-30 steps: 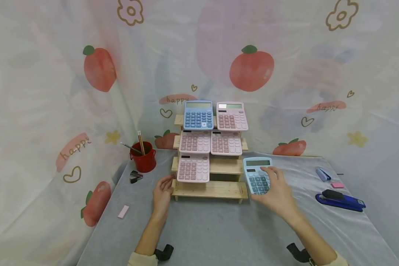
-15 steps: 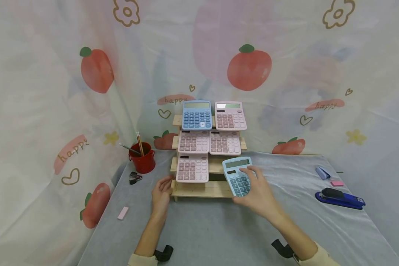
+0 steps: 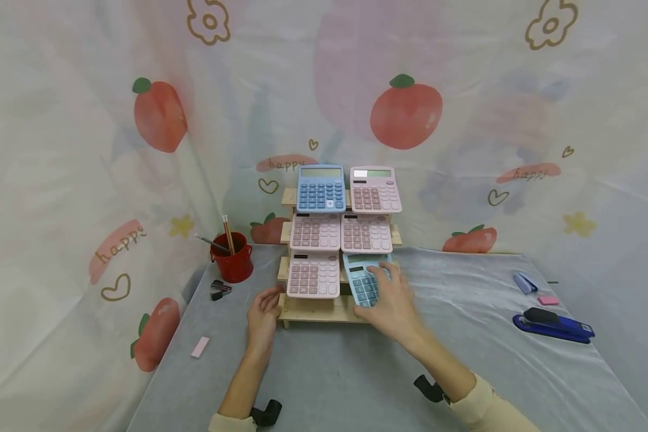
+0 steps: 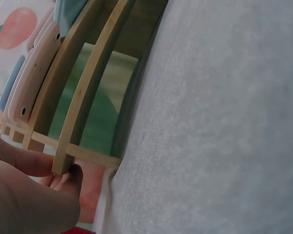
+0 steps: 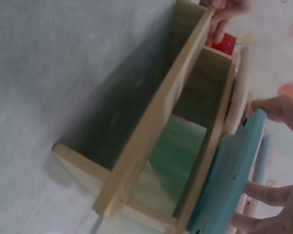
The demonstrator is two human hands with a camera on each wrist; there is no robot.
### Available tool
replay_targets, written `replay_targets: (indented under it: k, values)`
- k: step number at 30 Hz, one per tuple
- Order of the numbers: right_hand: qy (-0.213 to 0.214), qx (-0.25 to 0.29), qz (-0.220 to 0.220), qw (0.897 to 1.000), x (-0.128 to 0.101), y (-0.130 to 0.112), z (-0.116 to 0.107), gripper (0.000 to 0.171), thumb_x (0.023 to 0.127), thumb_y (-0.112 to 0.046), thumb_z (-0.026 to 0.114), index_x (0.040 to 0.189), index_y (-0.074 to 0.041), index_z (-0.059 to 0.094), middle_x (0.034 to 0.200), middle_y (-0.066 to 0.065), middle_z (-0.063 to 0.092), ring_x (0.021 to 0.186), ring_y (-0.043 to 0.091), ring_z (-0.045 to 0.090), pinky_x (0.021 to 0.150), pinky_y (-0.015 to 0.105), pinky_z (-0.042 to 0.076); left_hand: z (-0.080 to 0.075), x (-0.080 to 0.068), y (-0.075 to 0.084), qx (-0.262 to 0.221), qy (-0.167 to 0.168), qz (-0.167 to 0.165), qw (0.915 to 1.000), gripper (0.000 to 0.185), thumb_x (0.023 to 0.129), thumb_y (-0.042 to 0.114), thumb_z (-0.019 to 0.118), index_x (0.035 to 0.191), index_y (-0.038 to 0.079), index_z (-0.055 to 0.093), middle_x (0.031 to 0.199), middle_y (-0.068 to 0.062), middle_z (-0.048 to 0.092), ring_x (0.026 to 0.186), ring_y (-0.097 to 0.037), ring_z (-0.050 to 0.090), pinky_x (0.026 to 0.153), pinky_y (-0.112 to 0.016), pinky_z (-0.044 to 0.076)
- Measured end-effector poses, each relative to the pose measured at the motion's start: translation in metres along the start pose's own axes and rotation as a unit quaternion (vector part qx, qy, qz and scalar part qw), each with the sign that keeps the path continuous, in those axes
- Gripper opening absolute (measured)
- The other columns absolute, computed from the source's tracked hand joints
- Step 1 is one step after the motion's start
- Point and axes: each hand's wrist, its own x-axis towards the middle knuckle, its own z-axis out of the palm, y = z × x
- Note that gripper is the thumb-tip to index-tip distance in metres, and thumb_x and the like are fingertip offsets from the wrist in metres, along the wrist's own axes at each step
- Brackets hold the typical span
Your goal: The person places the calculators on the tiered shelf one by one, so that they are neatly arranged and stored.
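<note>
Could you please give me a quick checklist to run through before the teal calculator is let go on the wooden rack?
1. Right hand grips the teal calculator: ok.
2. Left hand steadies the wooden rack at its left end: ok.
3. Calculator sits in the free slot beside the lowest pink calculator: ok.
4. Its bottom edge is seated on the rack's ledge: cannot tell, the hand hides it.
5. It stands straight like its neighbours: not ok, it looks slightly skewed.
</note>
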Motion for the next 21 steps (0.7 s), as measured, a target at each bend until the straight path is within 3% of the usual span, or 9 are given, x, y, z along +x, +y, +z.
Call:
replay_targets:
  k: [4,9,13,16,21]
  values:
    - [0.016,-0.015,0.002,1.0,0.006,-0.002,0.012,0.088,0.071,-0.04,0.091,0.144,-0.009,0.054,0.155,0.021,0.039,0.142,0.054,0.034,0.104,0.072,0.034,0.001,-0.002,0.001,-0.003,-0.001,-0.001,1.0,0.046,0.095,-0.012,0.051,0.14,-0.002,0.053,0.148,-0.02,0.056,0.143,-0.032,0.049,0.118,-0.05,0.039]
    - [0.043,-0.041,0.004,0.998,0.011,-0.005,0.026,0.087,0.079,-0.051,0.086,0.147,-0.011,0.051,0.157,0.024,0.036,0.138,0.055,0.039,0.103,0.069,0.035,0.002,-0.004,0.001,-0.003,-0.002,0.008,1.0,0.046,0.094,-0.014,0.05,0.139,-0.003,0.053,0.147,-0.022,0.056,0.143,-0.034,0.049,0.117,-0.051,0.039]
    - [0.062,-0.067,0.001,0.996,0.014,-0.005,0.034,0.085,0.084,-0.059,0.079,0.147,-0.009,0.051,0.159,0.028,0.034,0.138,0.063,0.036,0.104,0.074,0.033,0.003,-0.004,0.001,-0.005,-0.002,0.008,1.0,0.046,0.094,-0.014,0.05,0.139,-0.003,0.054,0.147,-0.022,0.056,0.142,-0.034,0.05,0.117,-0.05,0.039]
    - [0.068,-0.071,-0.009,0.995,0.013,-0.004,0.039,0.081,0.088,-0.058,0.075,0.146,-0.006,0.052,0.158,0.03,0.034,0.139,0.066,0.032,0.104,0.075,0.03,0.003,-0.004,0.002,0.0,-0.003,0.008,1.0,0.046,0.094,-0.014,0.05,0.138,-0.003,0.054,0.147,-0.021,0.056,0.143,-0.033,0.05,0.117,-0.049,0.04]
    - [0.078,-0.07,-0.032,0.994,0.01,0.0,0.043,0.075,0.091,-0.054,0.073,0.144,-0.004,0.053,0.155,0.029,0.037,0.14,0.059,0.033,0.107,0.072,0.027,0.001,-0.003,0.002,-0.002,-0.001,0.012,0.9999,0.047,0.094,-0.014,0.05,0.139,-0.004,0.054,0.148,-0.022,0.056,0.143,-0.033,0.049,0.118,-0.05,0.039]
